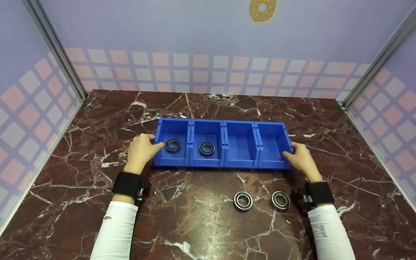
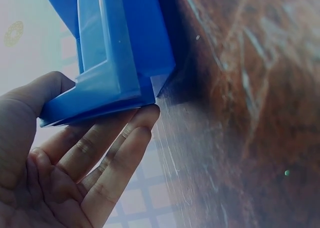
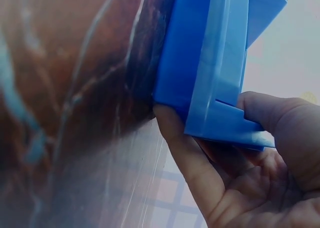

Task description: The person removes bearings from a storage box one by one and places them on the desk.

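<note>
A blue bin (image 1: 207,167) with a row of compartments stands on the marble-patterned table. My left hand (image 1: 141,151) grips its left end wall, thumb over the rim and fingers along the outside, as the left wrist view shows. At the opposite end my right hand (image 1: 300,159) holds the right wall the same way, thumb inside. One ball bearing (image 1: 173,145) lies in the leftmost compartment, and another bearing (image 1: 207,148) in the compartment beside it. The two right compartments hold nothing. In front of the bin, a bearing (image 1: 243,201) and a further bearing (image 1: 280,200) lie flat on the table.
The dark red marbled table (image 1: 193,216) is bounded by a back wall (image 1: 208,68) with checks and by side panels. Metal posts (image 1: 58,50) stand at the rear corners. Black straps (image 1: 126,186) with cameras circle both wrists.
</note>
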### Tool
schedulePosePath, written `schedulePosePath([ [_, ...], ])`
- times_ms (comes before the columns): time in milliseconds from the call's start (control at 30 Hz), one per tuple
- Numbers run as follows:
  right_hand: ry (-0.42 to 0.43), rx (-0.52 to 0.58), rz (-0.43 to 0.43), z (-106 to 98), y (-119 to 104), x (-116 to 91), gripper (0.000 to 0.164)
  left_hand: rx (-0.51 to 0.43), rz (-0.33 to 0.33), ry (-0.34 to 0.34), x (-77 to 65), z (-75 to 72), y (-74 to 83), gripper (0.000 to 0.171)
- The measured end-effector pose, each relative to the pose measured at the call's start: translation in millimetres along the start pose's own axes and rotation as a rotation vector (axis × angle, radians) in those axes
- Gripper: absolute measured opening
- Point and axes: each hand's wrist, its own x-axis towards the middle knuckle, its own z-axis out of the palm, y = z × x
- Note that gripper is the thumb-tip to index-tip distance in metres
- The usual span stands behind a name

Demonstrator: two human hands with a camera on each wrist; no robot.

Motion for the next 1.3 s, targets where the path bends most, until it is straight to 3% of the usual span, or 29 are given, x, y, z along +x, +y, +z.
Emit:
schedulePosePath([
  [367,0.007,0.000,-0.007,0,1,0,0.036,0.025,0.006,0.005,-0.4,-0.2,1.2,0.042],
  [733,0.006,0.005,-0.013,0,-1,1,0.036,0.064,-0.019,-0.007,-3.5,-6.1,3.1,0.054],
  [967,0.010,0.011,-0.023,0,1,1,0.038,0.077,0.011,0.021,-5.2,-11.2,6.8,0.065],
  [1300,0.003,0.010,-0.026,-1,1,0,0.038,0.122,0.041,0.037,-6.0,-23.5,16.6,0.065],
])
